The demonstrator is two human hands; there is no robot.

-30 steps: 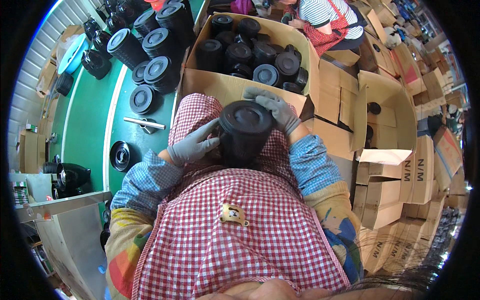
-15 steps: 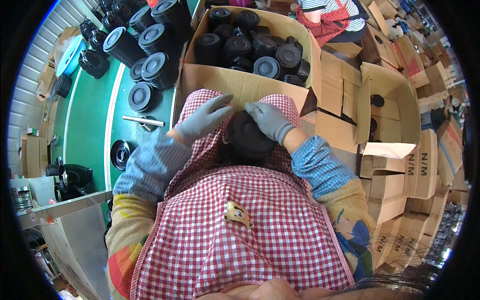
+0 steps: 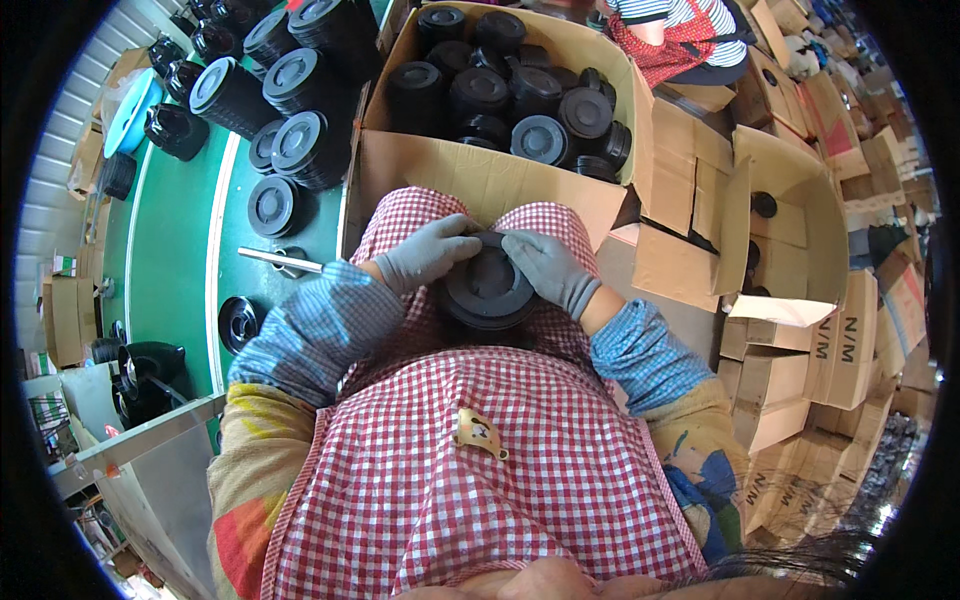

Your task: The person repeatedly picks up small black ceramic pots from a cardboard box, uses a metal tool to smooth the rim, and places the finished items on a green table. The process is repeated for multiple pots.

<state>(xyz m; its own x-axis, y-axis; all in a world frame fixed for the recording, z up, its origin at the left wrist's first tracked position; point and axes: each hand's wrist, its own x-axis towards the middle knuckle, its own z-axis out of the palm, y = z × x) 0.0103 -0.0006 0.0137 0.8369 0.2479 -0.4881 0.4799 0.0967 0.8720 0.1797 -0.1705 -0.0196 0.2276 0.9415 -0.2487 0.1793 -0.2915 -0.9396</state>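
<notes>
On my lap, between my knees, rests a short stack of black round plastic lids (image 3: 487, 290), its ringed top face turned up. My left hand (image 3: 430, 252), in a grey glove, grips the stack's far left rim with fingers together. Against the far right rim presses my right hand (image 3: 550, 270), gloved the same way. The fingertips of both hands almost meet at the far edge, and the thumbs are partly hidden. A red-and-white checked apron (image 3: 480, 440) covers my lap under the stack.
Just past my knees stands an open cardboard box (image 3: 480, 165) filled with black lids. The green table (image 3: 170, 260) at left carries tall lid stacks (image 3: 300, 145), a metal tube (image 3: 280, 260) and a single black lid (image 3: 240, 322). Another open box (image 3: 795, 210) is at right; a person (image 3: 680, 35) sits beyond.
My left hand has moved right and closed onto the lid stack. The stack has shifted slightly left, and its ringed top now shows clearly. The view has tilted a little.
</notes>
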